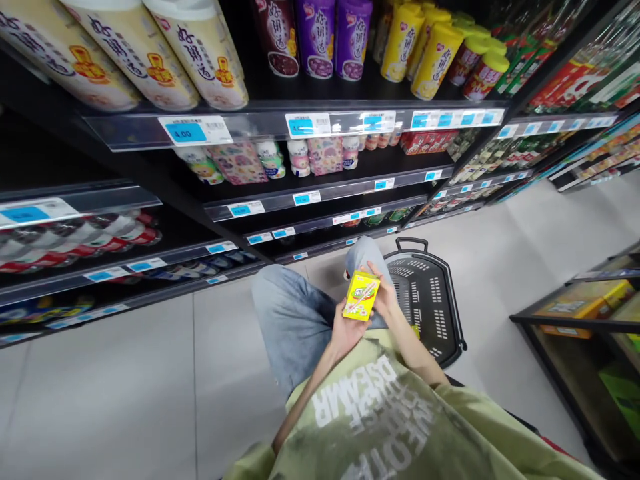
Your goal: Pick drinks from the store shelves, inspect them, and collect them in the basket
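A small yellow drink carton (361,297) with a straw taped to its face is held between both hands over my knees. My left hand (344,331) grips its lower left side with curled fingers. My right hand (386,295) closes on its right edge from behind. A black plastic shopping basket (427,300) stands on the floor just to the right of the hands, with its handle folded at the far end.
Dark store shelves (320,193) with blue price tags run along the left and ahead, filled with cream, purple and yellow bottles. A low display stand (580,320) with yellow and green boxes sits at the right. Grey floor tiles (125,387) lie between.
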Action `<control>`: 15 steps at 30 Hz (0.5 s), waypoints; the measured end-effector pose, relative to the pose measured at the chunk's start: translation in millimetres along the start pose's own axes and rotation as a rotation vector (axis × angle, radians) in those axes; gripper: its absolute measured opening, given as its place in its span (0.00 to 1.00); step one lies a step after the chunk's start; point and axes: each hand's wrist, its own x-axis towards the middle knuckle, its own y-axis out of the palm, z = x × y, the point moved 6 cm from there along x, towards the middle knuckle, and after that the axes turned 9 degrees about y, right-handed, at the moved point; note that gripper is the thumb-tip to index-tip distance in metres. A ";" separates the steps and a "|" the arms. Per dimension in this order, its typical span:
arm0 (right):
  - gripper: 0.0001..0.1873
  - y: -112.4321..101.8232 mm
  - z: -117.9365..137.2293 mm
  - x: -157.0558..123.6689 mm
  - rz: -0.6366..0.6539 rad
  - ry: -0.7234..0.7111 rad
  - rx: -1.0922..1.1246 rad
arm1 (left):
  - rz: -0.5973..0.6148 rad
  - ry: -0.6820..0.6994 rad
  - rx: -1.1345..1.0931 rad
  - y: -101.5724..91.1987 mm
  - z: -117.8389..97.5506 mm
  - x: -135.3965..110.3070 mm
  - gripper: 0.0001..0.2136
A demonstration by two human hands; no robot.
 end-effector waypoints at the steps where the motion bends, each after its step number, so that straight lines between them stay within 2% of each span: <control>1: 0.29 -0.9 -0.6 0.8 -0.005 0.000 -0.004 | 0.015 -0.038 -0.011 0.9 2.8 -0.1 0.24; 6: 0.20 -4.7 -2.6 5.3 -0.018 -0.021 0.004 | 0.039 -0.107 -0.036 2.3 6.7 -0.4 0.25; 8: 0.23 -5.5 -3.9 6.7 -0.024 -0.017 0.011 | 0.025 -0.117 -0.059 2.2 6.3 -1.2 0.24; 11: 0.18 -3.6 -4.7 6.6 -0.015 -0.005 0.022 | 0.010 -0.125 -0.093 2.9 5.2 -2.4 0.24; 15: 0.22 0.2 -4.0 3.7 -0.006 0.012 0.033 | -0.002 -0.122 -0.095 4.8 3.0 -3.5 0.22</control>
